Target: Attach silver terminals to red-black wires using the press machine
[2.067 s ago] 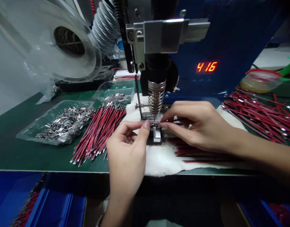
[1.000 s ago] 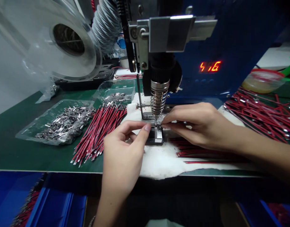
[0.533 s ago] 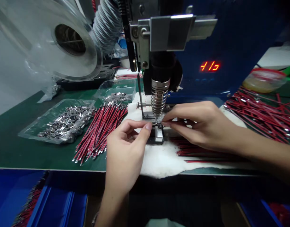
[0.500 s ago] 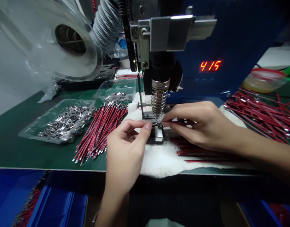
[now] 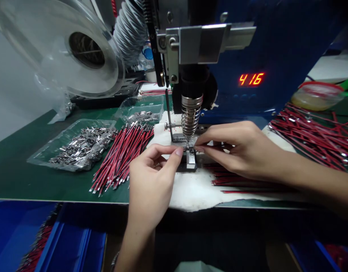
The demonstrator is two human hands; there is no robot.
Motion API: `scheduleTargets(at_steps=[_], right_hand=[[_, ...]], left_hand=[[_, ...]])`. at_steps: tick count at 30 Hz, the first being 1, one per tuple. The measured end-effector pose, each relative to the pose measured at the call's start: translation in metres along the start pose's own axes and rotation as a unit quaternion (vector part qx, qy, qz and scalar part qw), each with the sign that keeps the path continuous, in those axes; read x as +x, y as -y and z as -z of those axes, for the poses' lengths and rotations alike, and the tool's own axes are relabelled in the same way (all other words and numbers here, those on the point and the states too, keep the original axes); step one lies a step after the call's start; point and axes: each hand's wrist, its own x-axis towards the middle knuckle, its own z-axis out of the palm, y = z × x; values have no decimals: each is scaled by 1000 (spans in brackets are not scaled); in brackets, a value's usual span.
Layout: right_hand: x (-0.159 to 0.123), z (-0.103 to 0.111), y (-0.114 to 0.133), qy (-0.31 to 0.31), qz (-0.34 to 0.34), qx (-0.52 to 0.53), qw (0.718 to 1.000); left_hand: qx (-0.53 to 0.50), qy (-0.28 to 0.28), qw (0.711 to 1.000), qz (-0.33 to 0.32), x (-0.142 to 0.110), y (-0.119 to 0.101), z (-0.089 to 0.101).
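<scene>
Both of my hands meet at the small metal die [image 5: 190, 160] of a blue bench press [image 5: 276, 45], under its spring-wrapped plunger [image 5: 191, 117]. On the left side of the die, my left hand [image 5: 154, 175] pinches with thumb and index finger; what lies between them is too small to make out. From the right, my right hand [image 5: 233, 149] also pinches right beside the plunger tip, its fingers hiding what they hold. Beneath my right hand lies a bundle of red and black wires [image 5: 230, 179] on a white cloth [image 5: 188, 192].
Left of my hands is a pile of red and black wires [image 5: 121, 155], beside a clear tray [image 5: 39, 160] of small metal connectors [image 5: 83, 147]. A second clear tray [image 5: 121, 109] stands behind. More wires [image 5: 316, 136] lie at right. Blue bins [image 5: 69, 245] sit below the table edge.
The red display on the press has gone from 415 to 416. Both hands keep nearly the same pinch at the die; the view has shifted slightly.
</scene>
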Motion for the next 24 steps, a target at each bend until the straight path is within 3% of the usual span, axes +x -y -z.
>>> scheduleTargets(at_steps=[12, 24], right_hand=[[3, 11, 1, 28, -32, 6, 999], [2, 31, -10, 79, -5, -43, 996]], left_hand=[[1, 1, 1000, 7, -1, 0, 0], [14, -5, 1000, 4, -1, 2, -1]])
